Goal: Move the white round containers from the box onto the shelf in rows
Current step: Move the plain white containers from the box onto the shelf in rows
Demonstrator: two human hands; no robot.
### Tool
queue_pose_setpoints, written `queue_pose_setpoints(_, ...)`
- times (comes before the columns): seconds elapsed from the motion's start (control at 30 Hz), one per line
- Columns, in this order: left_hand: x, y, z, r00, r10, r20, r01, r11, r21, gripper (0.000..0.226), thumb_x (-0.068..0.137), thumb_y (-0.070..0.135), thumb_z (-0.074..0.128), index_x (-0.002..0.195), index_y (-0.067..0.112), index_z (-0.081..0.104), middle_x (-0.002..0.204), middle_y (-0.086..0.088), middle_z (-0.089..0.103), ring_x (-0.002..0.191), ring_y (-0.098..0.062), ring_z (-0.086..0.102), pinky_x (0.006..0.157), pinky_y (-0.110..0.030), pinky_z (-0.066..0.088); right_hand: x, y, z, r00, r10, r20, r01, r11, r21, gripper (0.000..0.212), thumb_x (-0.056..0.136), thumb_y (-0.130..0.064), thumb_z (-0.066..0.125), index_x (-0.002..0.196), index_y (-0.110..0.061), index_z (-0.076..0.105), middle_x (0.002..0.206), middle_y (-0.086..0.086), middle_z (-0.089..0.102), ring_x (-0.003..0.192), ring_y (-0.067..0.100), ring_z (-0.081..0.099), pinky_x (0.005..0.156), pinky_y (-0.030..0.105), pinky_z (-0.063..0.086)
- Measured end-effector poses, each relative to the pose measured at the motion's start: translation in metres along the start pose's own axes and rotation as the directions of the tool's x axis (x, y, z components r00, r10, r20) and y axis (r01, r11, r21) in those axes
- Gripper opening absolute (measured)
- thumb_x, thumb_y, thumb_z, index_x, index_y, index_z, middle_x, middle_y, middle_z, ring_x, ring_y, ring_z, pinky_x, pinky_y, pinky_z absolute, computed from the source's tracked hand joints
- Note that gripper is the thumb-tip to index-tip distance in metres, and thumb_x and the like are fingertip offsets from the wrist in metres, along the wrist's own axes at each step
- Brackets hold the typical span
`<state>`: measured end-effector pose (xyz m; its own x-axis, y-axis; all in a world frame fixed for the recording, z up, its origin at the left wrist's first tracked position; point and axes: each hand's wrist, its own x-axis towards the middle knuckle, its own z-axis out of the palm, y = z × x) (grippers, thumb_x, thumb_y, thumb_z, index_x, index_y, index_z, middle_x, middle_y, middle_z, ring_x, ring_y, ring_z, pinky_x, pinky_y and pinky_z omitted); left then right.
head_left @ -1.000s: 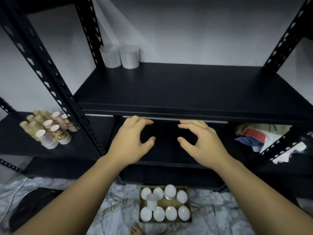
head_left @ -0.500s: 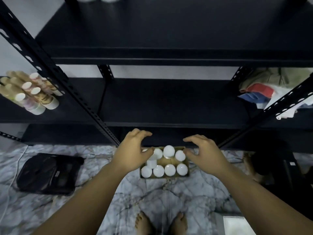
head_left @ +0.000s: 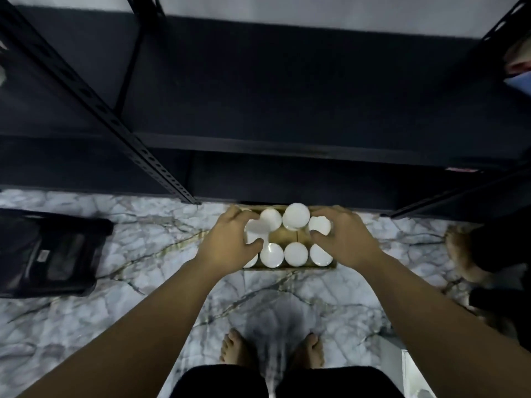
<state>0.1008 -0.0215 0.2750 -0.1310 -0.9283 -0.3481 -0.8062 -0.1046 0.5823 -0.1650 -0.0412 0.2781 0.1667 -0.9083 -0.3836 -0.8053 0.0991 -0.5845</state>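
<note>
Down at the box (head_left: 290, 268), the left hand (head_left: 230, 244) has its fingers (head_left: 238, 218) and thumb curled around a white round container (head_left: 254, 229) at the box's left end, gripping it. The right hand (head_left: 346, 239) mirrors it at the box's right end, its fingers (head_left: 324, 215) and thumb curved around another white container (head_left: 319, 226). Between the two hands, the remaining white round containers (head_left: 296, 216) stand upright in two rows, lids up, with a gap of bare cardboard in the middle. This box rests on the marble-patterned floor (head_left: 143, 254), its far edge just beside the bottom of the black metal shelf (head_left: 287, 90), whose dark boards fill the upper part of the view. Both forearms reach down from the lower corners. Two bare feet (head_left: 235, 351) stand on the floor nearer the camera. A black bag (head_left: 48, 254) lies on the floor well to the left of the box.
</note>
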Motion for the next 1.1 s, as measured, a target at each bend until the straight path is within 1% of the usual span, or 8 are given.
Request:
queue_pose_setpoints(0.1, 0.035, -0.035, 0.047, 0.999, -0.014, 0.039, 0.014, 1.000, 0.015, 0.056, 0.082, 0.034, 0.073, 0.134, 0.026, 0.054, 0.123, 0.005, 0.047, 0.118, -0.018, 0.052, 0.089, -0.031, 0.047, 0.034, 0.040, 0.046, 0.996, 0.058, 0.068, -0.056, 0.998, -0.040, 0.047, 0.081, -0.046, 0.066, 0.126, -0.032, 0.064, 0.123, -0.005, 0.066, 0.110, 0.017, 0.061, 0.090, 0.035, 0.053)
queue_pose_setpoints(0.2, 0.072, -0.068, 0.092, 0.997, -0.053, 0.054, 0.050, 0.997, 0.051, 0.057, 0.081, 0.033, 0.071, 0.135, 0.028, 0.053, 0.127, 0.005, 0.047, 0.120, -0.015, 0.048, 0.087, -0.028, 0.044, 0.068, 0.074, 0.086, 0.995, 0.082, 0.053, -0.077, 0.992, -0.098, 0.049, 0.085, -0.038, 0.071, 0.132, -0.027, 0.061, 0.135, -0.001, 0.059, 0.126, 0.022, 0.050, 0.099, 0.037, 0.047)
queue_pose_setpoints(0.37, 0.128, -0.118, 0.162, 0.987, -0.145, 0.067, 0.139, 0.986, 0.088, 0.049, 0.069, 0.060, 0.058, 0.115, 0.043, 0.050, 0.123, 0.011, 0.050, 0.125, -0.014, 0.039, 0.095, -0.037, 0.050, 0.132, 0.126, 0.150, 0.994, 0.105, -0.018, -0.106, 0.976, -0.191, 0.070, 0.078, -0.051, 0.066, 0.143, -0.031, 0.051, 0.157, 0.003, 0.039, 0.144, 0.029, 0.030, 0.116, 0.048, 0.030)
queue_pose_setpoints(0.57, 0.172, -0.157, 0.223, 0.965, -0.248, 0.086, 0.235, 0.962, 0.140, 0.074, 0.071, 0.059, 0.068, 0.138, 0.044, 0.040, 0.142, -0.004, 0.033, 0.137, -0.027, 0.032, 0.096, -0.042, 0.047, 0.187, 0.172, 0.216, 0.998, 0.058, -0.038, -0.066, 0.951, -0.301, 0.079, 0.082, -0.049, 0.073, 0.151, -0.040, 0.036, 0.168, 0.010, 0.000, 0.150, 0.038, 0.009, 0.113, 0.047, 0.038)
queue_pose_setpoints(0.7, 0.180, -0.172, 0.249, 0.961, -0.269, 0.061, 0.263, 0.961, 0.090, 0.070, 0.078, 0.054, 0.071, 0.140, 0.040, 0.043, 0.134, -0.002, 0.038, 0.112, -0.025, 0.054, 0.075, -0.031, 0.042, 0.201, 0.188, 0.234, 0.988, 0.022, -0.156, -0.064, 0.960, -0.272, 0.067, 0.083, -0.032, 0.075, 0.143, -0.039, 0.046, 0.165, 0.010, 0.012, 0.145, 0.037, 0.020, 0.106, 0.046, 0.045)
queue_pose_setpoints(0.83, 0.174, -0.168, 0.247, 0.967, -0.254, 0.028, 0.255, 0.966, -0.035, 0.067, 0.073, 0.050, 0.078, 0.133, 0.036, 0.053, 0.126, 0.000, 0.040, 0.085, -0.015, 0.060, 0.070, -0.025, 0.043, 0.197, 0.184, 0.226, 0.987, 0.007, -0.160, -0.041, 0.976, -0.215, 0.062, 0.082, -0.033, 0.076, 0.139, -0.037, 0.053, 0.155, 0.007, 0.028, 0.135, 0.035, 0.032, 0.100, 0.045, 0.048)
queue_pose_setpoints(0.97, 0.149, -0.143, 0.207, 0.980, -0.194, 0.030, 0.195, 0.980, -0.039, 0.066, 0.069, 0.051, 0.079, 0.130, 0.038, 0.056, 0.127, 0.002, 0.043, 0.098, -0.007, 0.050, 0.081, -0.022, 0.042, 0.167, 0.156, 0.187, 0.996, 0.025, -0.088, -0.033, 0.995, -0.097, 0.063, 0.074, -0.041, 0.079, 0.133, -0.034, 0.059, 0.144, 0.002, 0.047, 0.132, 0.027, 0.044, 0.099, 0.036, 0.044)
queue_pose_setpoints(1.1, 0.102, -0.093, 0.133, 0.988, -0.146, 0.055, 0.148, 0.989, -0.029, 0.064, 0.069, 0.052, 0.081, 0.128, 0.037, 0.061, 0.116, 0.008, 0.050, 0.106, -0.005, 0.046, 0.085, -0.018, 0.035, 0.110, 0.101, 0.122, 0.998, -0.030, -0.053, 0.029, 1.000, -0.008, 0.055, 0.070, -0.040, 0.081, 0.122, -0.031, 0.067, 0.127, -0.002, 0.060, 0.120, 0.020, 0.054, 0.099, 0.040, 0.046)
